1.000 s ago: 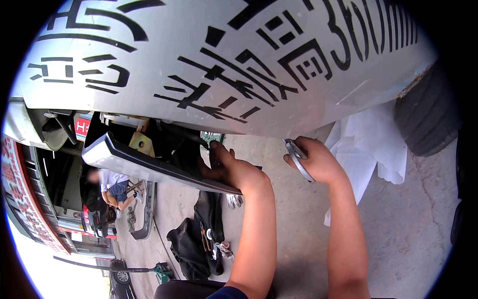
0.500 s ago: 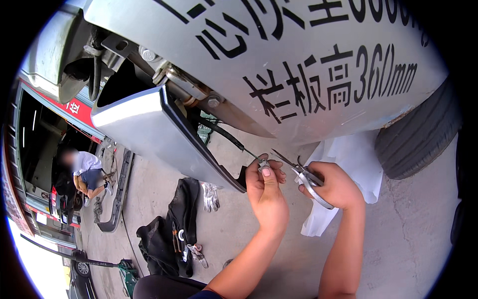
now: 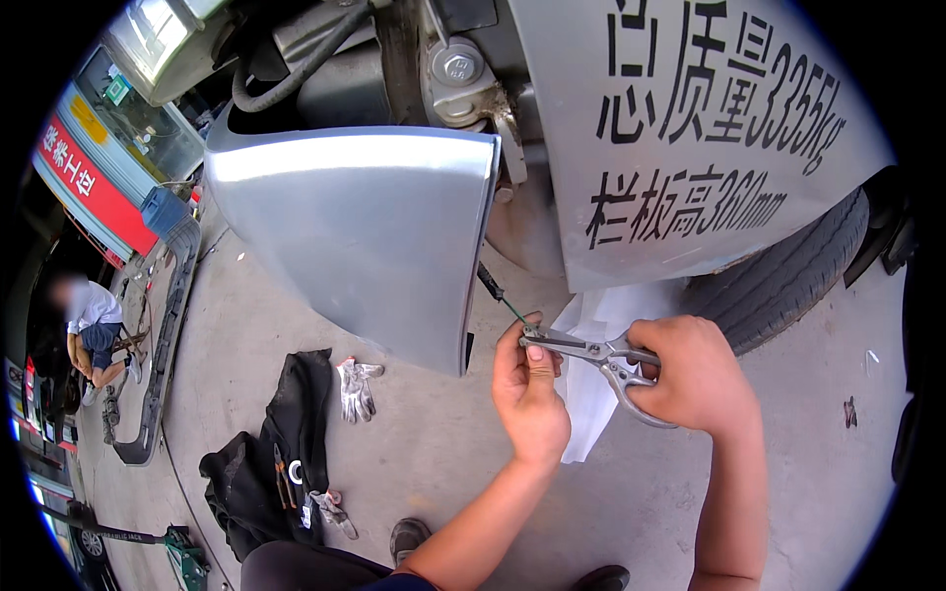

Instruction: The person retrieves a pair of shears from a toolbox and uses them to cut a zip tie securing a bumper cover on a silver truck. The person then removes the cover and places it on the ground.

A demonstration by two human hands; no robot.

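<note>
My left hand (image 3: 532,404) pinches a small connector (image 3: 530,331) at the end of a thin green wire (image 3: 514,310). The wire runs out of a black sleeve (image 3: 490,283) by the edge of a silver curved trim panel (image 3: 355,227). My right hand (image 3: 695,374) grips silver scissors (image 3: 591,350), whose blades lie across the connector at my left fingertips; whether they touch the wire I cannot tell. Above my right hand is a grey vehicle panel (image 3: 641,261) with black lettering; white sheeting (image 3: 589,424) lies on the floor behind my hands.
A tyre (image 3: 808,286) is at the right. On the left, a person (image 3: 99,325) sits low beside a long bumper strip (image 3: 148,433). Black cloth (image 3: 236,492) with tools, a grey glove (image 3: 357,389) and a green jack (image 3: 187,561) rest on the concrete floor.
My left hand came out from behind the trim panel with the wire end. My right hand brought the scissors across to my left fingertips. The view has shifted, showing more under the vehicle.
</note>
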